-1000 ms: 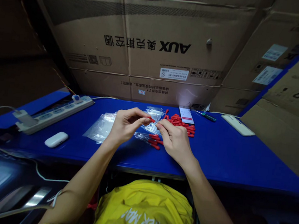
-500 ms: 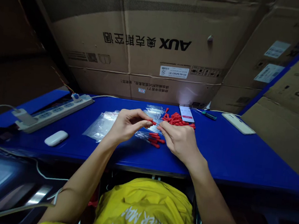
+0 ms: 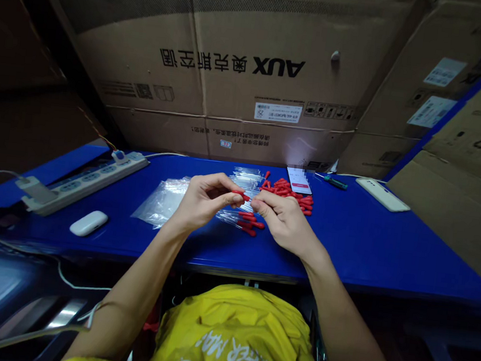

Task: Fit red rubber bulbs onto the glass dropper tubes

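Note:
A small red rubber bulb [image 3: 245, 197] is pinched between the thumb and fingers of my left hand [image 3: 208, 201]. My right hand [image 3: 282, 217] is closed in a pinch at the bulb's right end; its fingertips hide what they grip. Just beyond my hands lies a bundle of thin clear tubes [image 3: 245, 178]. Beside it, to the right, is a pile of loose red bulbs [image 3: 281, 186]. Below my fingers rest several droppers [image 3: 249, 224], clear tubes with red bulbs on their right ends. Clear plastic bags [image 3: 157, 203] lie left of my left hand.
A phone with a lit screen [image 3: 299, 180] touches the bulb pile. Behind it are a screwdriver [image 3: 334, 182] and a pale phone-shaped object [image 3: 383, 195]. At left are a power strip [image 3: 88, 183] and a white earbud case [image 3: 89, 223]. Cardboard [image 3: 241, 24] walls the blue table's back.
My right hand has tilted slightly, and its fingertips sit a little further left at the bulb. The left hand keeps its pinch. The whole view has shifted slightly.

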Motion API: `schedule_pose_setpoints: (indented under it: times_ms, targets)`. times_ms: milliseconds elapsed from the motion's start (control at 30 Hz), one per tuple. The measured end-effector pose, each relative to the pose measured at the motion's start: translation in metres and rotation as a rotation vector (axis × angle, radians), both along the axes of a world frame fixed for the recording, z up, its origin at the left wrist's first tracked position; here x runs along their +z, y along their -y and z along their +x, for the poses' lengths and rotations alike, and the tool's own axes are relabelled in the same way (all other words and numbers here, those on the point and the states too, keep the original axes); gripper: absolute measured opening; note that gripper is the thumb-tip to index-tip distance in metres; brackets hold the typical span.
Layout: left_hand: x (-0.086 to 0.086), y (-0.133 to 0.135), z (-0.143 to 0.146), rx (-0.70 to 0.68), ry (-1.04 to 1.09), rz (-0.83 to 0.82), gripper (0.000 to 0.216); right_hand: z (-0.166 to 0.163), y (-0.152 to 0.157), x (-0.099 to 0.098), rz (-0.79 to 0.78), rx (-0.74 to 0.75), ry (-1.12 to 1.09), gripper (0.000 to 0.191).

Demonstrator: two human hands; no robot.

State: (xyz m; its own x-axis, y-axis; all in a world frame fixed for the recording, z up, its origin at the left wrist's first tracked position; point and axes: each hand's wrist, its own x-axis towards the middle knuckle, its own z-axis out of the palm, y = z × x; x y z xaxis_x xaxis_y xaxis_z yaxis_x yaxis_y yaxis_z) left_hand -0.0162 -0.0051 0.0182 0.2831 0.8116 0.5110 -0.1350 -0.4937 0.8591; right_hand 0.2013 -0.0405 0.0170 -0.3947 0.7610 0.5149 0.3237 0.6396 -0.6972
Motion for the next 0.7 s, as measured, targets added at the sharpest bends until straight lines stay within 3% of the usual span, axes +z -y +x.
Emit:
schedule_pose_setpoints:
  times_ms: [200,400,567,700]
  targets:
    - [0.001,0.0,0.001,0.027,-0.025,0.004,0.036,-0.008,-0.001,0.002,-0.324,0.144,-0.231,0.049]
    - [0.0,0.001,0.0,0.002,-0.041,0.003,0.035,-0.008,-0.002,-0.003,-0.686,0.31,-0.399,0.049]
    - [0.0,0.003,0.004,-0.021,-0.087,0.017,0.035,-0.006,-0.003,-0.004,-0.811,0.392,-0.45,0.049]
    - [-0.002,0.006,0.012,-0.005,-0.068,0.074,0.034,-0.006,-0.002,-0.002,-0.816,0.373,-0.456,0.048]
